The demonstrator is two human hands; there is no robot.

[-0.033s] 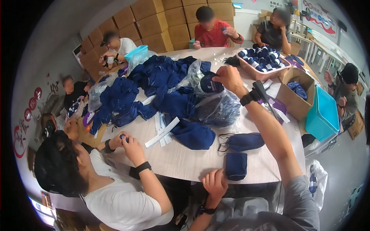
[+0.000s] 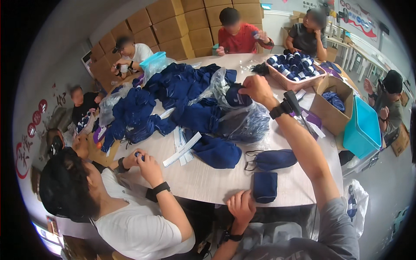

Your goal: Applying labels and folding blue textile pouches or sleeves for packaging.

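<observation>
My right hand (image 2: pixel 256 89) reaches out over the table and pinches the edge of a navy cloth piece (image 2: pixel 238 96), which sits at the mouth of a clear plastic bag (image 2: pixel 247 126). Whether that piece is a pouch or something else I cannot tell. At the table's near edge rests my left hand (image 2: pixel 241 206), fingers loosely bent and apart, holding nothing. Just right of it lies a folded navy cloth square (image 2: pixel 265 187). Beyond the square is a flat navy drawstring bag (image 2: pixel 274 160) with dark cord loops at its left end.
A heap of navy cloth (image 2: pixel 177 84) covers the table's middle, with white rulers (image 2: pixel 183 149) in front. On the right stand a pink basket (image 2: pixel 299 79) of rolled navy-and-white items, a cardboard box (image 2: pixel 331 117) and a turquoise bin (image 2: pixel 363 128). A co-worker (image 2: pixel 138 203) sits close on my left.
The navy cloth piece in my right hand has shifted slightly and its printed face shows less. My left hand stays where it was.
</observation>
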